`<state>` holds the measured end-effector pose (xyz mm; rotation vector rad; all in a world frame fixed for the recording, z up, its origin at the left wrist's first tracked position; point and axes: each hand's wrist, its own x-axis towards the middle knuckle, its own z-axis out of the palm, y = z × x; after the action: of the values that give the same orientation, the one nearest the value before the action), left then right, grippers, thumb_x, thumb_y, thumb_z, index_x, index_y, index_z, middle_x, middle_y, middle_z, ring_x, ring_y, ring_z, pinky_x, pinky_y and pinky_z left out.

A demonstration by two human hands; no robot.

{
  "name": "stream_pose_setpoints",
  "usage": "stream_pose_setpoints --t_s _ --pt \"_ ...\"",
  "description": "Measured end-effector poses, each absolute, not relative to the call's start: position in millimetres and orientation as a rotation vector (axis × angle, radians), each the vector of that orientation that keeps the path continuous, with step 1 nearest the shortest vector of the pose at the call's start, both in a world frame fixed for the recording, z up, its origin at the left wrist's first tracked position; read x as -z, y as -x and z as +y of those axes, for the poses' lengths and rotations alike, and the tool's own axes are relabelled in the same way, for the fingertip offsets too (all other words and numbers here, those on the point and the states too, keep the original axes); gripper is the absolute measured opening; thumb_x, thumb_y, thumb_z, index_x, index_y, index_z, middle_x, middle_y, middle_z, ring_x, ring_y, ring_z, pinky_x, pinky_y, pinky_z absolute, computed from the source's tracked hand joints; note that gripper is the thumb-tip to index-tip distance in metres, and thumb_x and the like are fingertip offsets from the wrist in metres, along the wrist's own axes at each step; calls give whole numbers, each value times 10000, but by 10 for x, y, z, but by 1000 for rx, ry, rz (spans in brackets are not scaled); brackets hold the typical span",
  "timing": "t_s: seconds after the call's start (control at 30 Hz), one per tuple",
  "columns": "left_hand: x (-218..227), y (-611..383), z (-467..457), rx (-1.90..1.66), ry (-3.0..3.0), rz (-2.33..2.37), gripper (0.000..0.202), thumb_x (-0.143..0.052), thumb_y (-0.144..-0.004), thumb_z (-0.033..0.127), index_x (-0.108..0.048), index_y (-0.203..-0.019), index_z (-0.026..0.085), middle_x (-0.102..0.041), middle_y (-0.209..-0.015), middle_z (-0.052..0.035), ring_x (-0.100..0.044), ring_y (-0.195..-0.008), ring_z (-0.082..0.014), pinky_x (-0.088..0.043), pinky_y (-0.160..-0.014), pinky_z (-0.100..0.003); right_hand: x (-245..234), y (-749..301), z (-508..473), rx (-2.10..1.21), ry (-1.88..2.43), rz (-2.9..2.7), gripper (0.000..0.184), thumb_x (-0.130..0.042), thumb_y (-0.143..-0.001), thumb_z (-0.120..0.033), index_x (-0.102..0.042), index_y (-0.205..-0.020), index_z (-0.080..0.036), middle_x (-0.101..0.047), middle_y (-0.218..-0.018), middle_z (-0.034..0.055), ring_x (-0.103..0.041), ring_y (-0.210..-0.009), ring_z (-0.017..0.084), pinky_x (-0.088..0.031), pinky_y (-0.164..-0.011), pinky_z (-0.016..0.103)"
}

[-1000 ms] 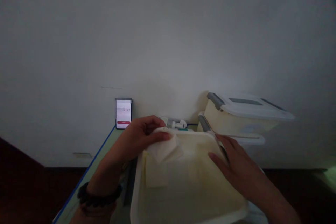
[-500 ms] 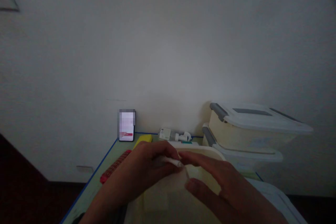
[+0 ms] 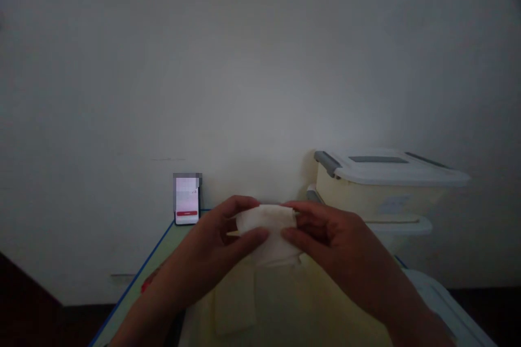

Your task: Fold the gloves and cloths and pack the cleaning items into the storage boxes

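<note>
The cloth [image 3: 271,219], white and thin, is held up in front of the person, between the two hands and above the pale bin [image 3: 337,320]. Its upper edge runs roughly level from one hand to the other, and the lower part hangs down past the thumbs, its bottom edge a little uneven. I cannot tell a sure long axis – fingers cover both ends, and some of it may be folded behind.

The left hand [image 3: 217,238] grasps the left end, thumb on the near face and fingers at the top and behind. The right hand [image 3: 342,238] pinches the right end in much the same way. The thumbs point at each other with a narrow gap between the tips, so neither hand is clearly nearer: the cloth lies straight between them.

In the bin, below the left hand, is a pale pad [image 3: 235,303]; what it is made of is too dim to say. The left forearm hides most of a red thing [image 3: 146,283] on the green table [image 3: 146,260]. Beyond that, a phone [image 3: 187,200] stands upright near the wall [image 3: 260,76]. Past the right hand are two boxes, the upper box [image 3: 391,165] resting on the lower box [image 3: 399,225], and nearer, by the right forearm, a whitish lid [image 3: 439,298]. Nothing visible stands between hands and cloth.
</note>
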<state>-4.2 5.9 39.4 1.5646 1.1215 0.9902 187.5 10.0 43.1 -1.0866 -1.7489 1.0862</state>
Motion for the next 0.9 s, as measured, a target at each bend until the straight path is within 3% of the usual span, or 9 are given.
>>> stream_pose_setpoints --t_s 0.13,0.47,0.6,0.8,0.9 --pt "-387 45 91 -1012 -1508 1018 273 -646 -791 335 -622 -1009 172 -706 -831 -41 -646 -773 -169 -503 -670 -240 -417 -1893 122 -1176 974 -1678 303 -633 -801 -231 -638 -1104 -232 -740 -907 12 -698 -821 157 -556 -697 247" --pt "-392 33 75 -1159 -1354 1037 286 -710 -715 379 -557 -861 186 -646 -691 0 -603 -624 -139 -470 -557 -225 -420 -1898 166 -1326 835 -1641 146 -629 -821 -287 -625 -946 -213 -724 -828 -10 -685 -746 116 -548 -640 199" --pt "-405 50 63 -1189 -1381 971 281 -660 -760 404 -570 -916 190 -632 -712 -4 -590 -635 -136 -464 -547 -218 -409 -1902 171 -1326 856 -1631 147 -644 -807 -301 -627 -921 -210 -710 -795 -17 -670 -727 115 -541 -630 207" --pt "-378 57 86 -1190 -1359 963 229 -703 -747 309 -612 -916 183 -678 -793 -14 -618 -689 -129 -489 -627 -226 -375 -1903 175 -1271 904 -1670 150 -650 -795 -295 -617 -916 -212 -704 -790 -13 -654 -714 118 -516 -617 217" --pt "-401 33 76 -1183 -1333 998 244 -715 -729 306 -623 -918 182 -694 -744 -9 -628 -657 -134 -488 -618 -235 -371 -1902 183 -1252 935 -1700 144 -640 -797 -298 -606 -906 -210 -704 -784 -9 -649 -679 118 -510 -595 223"
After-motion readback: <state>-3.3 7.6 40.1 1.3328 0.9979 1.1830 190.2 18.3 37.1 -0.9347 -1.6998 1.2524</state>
